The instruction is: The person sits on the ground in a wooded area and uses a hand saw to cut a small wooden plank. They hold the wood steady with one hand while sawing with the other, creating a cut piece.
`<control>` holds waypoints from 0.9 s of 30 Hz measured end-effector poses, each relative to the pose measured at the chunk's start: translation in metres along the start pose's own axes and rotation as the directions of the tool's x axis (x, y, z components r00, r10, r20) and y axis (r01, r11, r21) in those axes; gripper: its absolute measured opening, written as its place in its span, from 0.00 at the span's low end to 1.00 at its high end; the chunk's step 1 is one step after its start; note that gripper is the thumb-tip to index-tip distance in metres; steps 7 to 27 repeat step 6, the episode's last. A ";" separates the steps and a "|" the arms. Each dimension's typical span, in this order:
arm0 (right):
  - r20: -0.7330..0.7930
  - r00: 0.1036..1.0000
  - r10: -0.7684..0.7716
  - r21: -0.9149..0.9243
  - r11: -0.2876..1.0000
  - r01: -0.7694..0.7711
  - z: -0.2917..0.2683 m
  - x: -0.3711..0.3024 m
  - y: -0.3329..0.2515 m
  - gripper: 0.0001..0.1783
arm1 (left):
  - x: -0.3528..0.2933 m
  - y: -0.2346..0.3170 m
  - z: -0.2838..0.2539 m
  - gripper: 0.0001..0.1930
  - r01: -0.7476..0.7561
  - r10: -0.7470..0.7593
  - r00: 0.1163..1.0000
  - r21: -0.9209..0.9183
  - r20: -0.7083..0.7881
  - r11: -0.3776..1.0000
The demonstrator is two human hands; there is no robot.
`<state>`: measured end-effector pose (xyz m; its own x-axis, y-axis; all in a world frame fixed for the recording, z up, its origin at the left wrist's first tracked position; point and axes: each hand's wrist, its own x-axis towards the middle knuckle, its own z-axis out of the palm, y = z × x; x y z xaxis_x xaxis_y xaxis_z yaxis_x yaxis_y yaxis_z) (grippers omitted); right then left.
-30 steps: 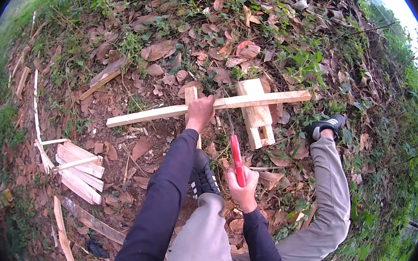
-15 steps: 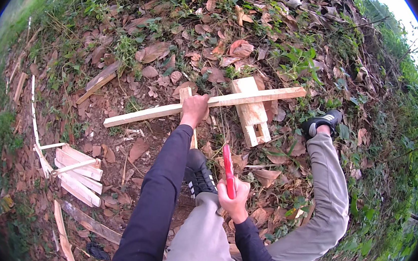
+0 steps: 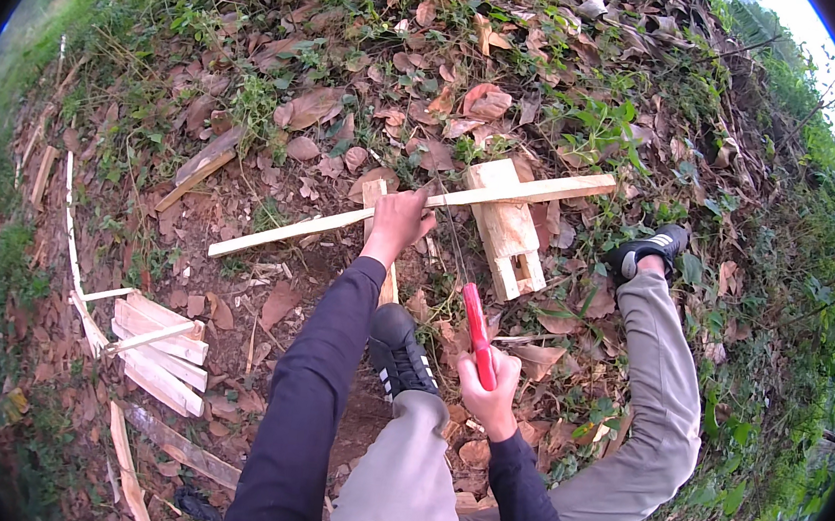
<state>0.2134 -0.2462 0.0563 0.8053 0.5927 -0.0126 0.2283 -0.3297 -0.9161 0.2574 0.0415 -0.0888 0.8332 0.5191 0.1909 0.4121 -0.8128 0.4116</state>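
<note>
My left hand (image 3: 401, 223) is closed around a long pale wooden strip (image 3: 312, 227), near its middle. The strip lies slantwise across a thick wooden block (image 3: 501, 230) with a notch cut in its near end. Beneath my left hand, a narrower wooden piece (image 3: 374, 191) runs toward my shoe. My right hand (image 3: 491, 392) is wrapped round the red handle of a handsaw (image 3: 475, 318). Its thin, blurred blade reaches up to the strip just right of my left hand. Whether the teeth sit in a cut I cannot tell.
A stack of pale wooden slats (image 3: 162, 352) lies at the left. A weathered board (image 3: 199, 167) rests farther off, and another plank (image 3: 180, 447) is at the lower left. My shoes (image 3: 399, 351) stand on leaf-strewn ground near the block. Green plants (image 3: 601, 128) grow beyond.
My right hand and the saw handle have moved a little to the right, the handle tilting more. My left hand has shifted slightly on the strip, which shows a narrower face.
</note>
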 end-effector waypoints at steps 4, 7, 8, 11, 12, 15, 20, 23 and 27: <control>0.019 1.000 -0.009 -0.036 0.999 0.010 0.004 0.005 -0.004 0.11 | 0.017 0.001 0.003 0.15 0.142 -0.148 0.987 0.083 0.061 0.986; 0.043 0.999 -0.003 -0.039 0.999 0.005 0.004 0.003 -0.008 0.08 | 0.020 -0.002 0.007 0.16 0.170 -0.174 0.981 0.049 0.084 0.984; 0.043 0.999 -0.003 -0.039 0.999 0.005 0.004 0.003 -0.008 0.08 | 0.020 -0.002 0.007 0.16 0.170 -0.174 0.981 0.049 0.084 0.984; 0.043 0.999 -0.003 -0.039 0.999 0.005 0.004 0.003 -0.008 0.08 | 0.020 -0.002 0.007 0.16 0.170 -0.174 0.981 0.049 0.084 0.984; 0.043 0.999 -0.003 -0.039 0.999 0.005 0.004 0.003 -0.008 0.08 | 0.020 -0.002 0.007 0.16 0.170 -0.174 0.981 0.049 0.084 0.984; 0.043 0.999 -0.003 -0.039 0.999 0.005 0.004 0.003 -0.008 0.08 | 0.020 -0.002 0.007 0.16 0.170 -0.174 0.981 0.049 0.084 0.984; 0.043 0.999 -0.003 -0.039 0.999 0.005 0.004 0.003 -0.008 0.08 | 0.020 -0.002 0.007 0.16 0.170 -0.174 0.981 0.049 0.084 0.984; 0.043 0.999 -0.003 -0.039 0.999 0.005 0.004 0.003 -0.008 0.08 | 0.020 -0.002 0.007 0.16 0.170 -0.174 0.981 0.049 0.084 0.984; 0.043 0.999 -0.003 -0.039 0.999 0.005 0.004 0.003 -0.008 0.08 | 0.020 -0.002 0.007 0.16 0.170 -0.174 0.981 0.049 0.084 0.984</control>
